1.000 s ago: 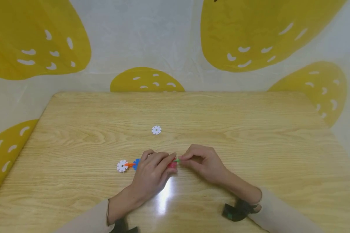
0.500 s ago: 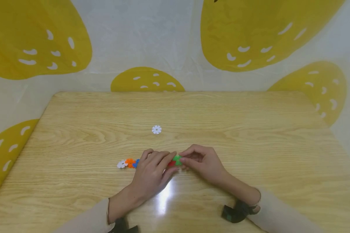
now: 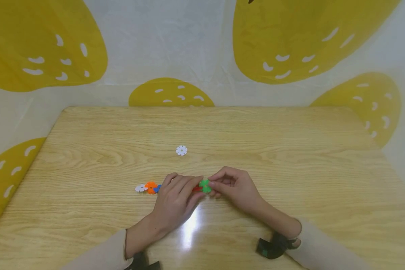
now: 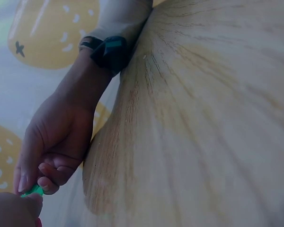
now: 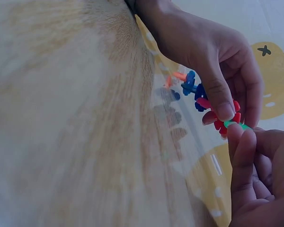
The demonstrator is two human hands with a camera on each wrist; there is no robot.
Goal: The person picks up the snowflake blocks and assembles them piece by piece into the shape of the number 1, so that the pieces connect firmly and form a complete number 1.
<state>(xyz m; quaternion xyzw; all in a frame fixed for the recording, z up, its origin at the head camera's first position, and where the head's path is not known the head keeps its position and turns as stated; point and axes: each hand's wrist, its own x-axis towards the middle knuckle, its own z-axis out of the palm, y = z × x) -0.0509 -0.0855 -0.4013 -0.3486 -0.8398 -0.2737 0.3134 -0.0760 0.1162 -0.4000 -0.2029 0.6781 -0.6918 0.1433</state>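
Head view: both hands meet at the near middle of the table (image 3: 290, 150), working on a chain (image 3: 155, 187) of snap-together plastic discs. The left hand (image 3: 177, 200) curls its fingers over the chain's right part, fingertips pinching by the red disc (image 3: 197, 188). The right hand (image 3: 234, 187) pinches the green disc (image 3: 205, 185) between thumb and forefinger, right against the red one.

Compared with a second ago, the green disc has turned from edge-on to nearly flat and now sits tight against the red disc; the white disc (image 3: 140, 188) and orange disc (image 3: 150, 187) at the chain's left end have rolled over too. That suggests the green piece has just been pushed into the red disc's slot and the chain twisted with the push.

Right wrist view shows the blue disc (image 5: 191, 85) beyond the red disc (image 5: 225, 122), with the green one's edge (image 5: 234, 124) between both hands' fingertips. A loose white disc (image 3: 181, 150) lies beyond the chain, well apart.

No containers are on the table.
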